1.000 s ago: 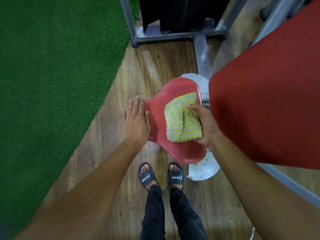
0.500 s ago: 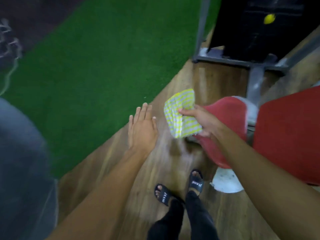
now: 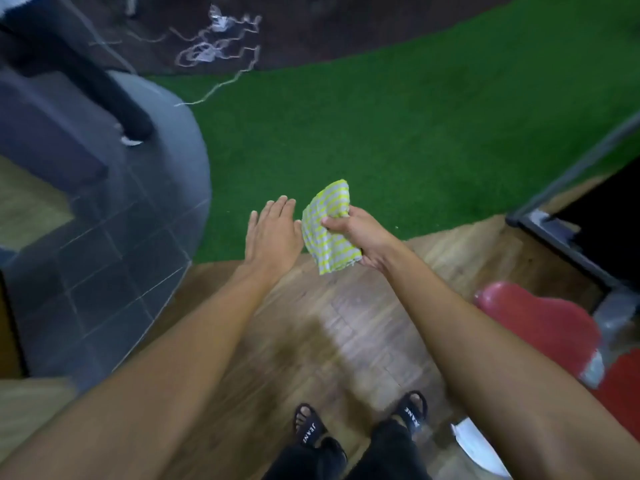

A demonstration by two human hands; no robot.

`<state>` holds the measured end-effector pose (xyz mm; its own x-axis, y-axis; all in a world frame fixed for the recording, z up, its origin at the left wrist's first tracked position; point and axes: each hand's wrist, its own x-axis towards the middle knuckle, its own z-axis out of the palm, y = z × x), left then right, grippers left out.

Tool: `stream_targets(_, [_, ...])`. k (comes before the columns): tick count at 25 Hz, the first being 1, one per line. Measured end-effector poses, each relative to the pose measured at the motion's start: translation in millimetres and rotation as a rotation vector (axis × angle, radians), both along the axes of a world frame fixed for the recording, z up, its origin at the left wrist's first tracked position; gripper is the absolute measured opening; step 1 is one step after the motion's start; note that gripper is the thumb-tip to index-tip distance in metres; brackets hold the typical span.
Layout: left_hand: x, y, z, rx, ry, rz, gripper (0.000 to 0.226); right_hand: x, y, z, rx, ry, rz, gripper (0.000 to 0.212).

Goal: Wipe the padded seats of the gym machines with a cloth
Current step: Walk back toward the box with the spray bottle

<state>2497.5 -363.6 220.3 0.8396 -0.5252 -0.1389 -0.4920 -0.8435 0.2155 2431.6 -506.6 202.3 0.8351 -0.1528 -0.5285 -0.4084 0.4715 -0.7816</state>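
Observation:
My right hand (image 3: 360, 233) grips a folded yellow-and-grey checked cloth (image 3: 327, 230) in the air above the edge of the green turf. My left hand (image 3: 273, 233) hovers flat just left of the cloth, fingers stretched out, holding nothing. The small red padded seat (image 3: 540, 327) lies well to the right and below, apart from both hands. A second red pad (image 3: 623, 389) shows at the right edge.
Wooden floor (image 3: 332, 334) lies under my sandalled feet (image 3: 360, 420). Green turf (image 3: 415, 133) spreads ahead. A grey tiled curved platform (image 3: 114, 244) and another person's dark leg (image 3: 114, 98) stand at the left. A black machine frame (image 3: 571, 244) is at the right, loose cables (image 3: 214, 46) beyond.
The cloth has come off the red seat and my view has swung left. Both hands now hang over the turf edge, and the seat has slid to the right.

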Motion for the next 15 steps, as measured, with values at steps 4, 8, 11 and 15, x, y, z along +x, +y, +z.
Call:
stream_targets(4, [19, 123, 29, -0.062, -0.037, 0.207, 0.05, 49, 107, 34, -0.085, -0.026, 0.17, 0.031])
stream_targets(8, [11, 242, 51, -0.091, -0.059, 0.433, 0.049, 78, 224, 59, -0.115, -0.037, 0.373, 0.03])
stream_targets(11, [-2, 322, 57, -0.107, -0.079, 0.62, 0.047, 90, 305, 67, -0.153, -0.044, 0.566, 0.032])
stream_targets(15, [-33, 427, 48, -0.118, -0.077, 0.889, 0.047, 95, 419, 68, -0.198, -0.037, 0.837, 0.034])
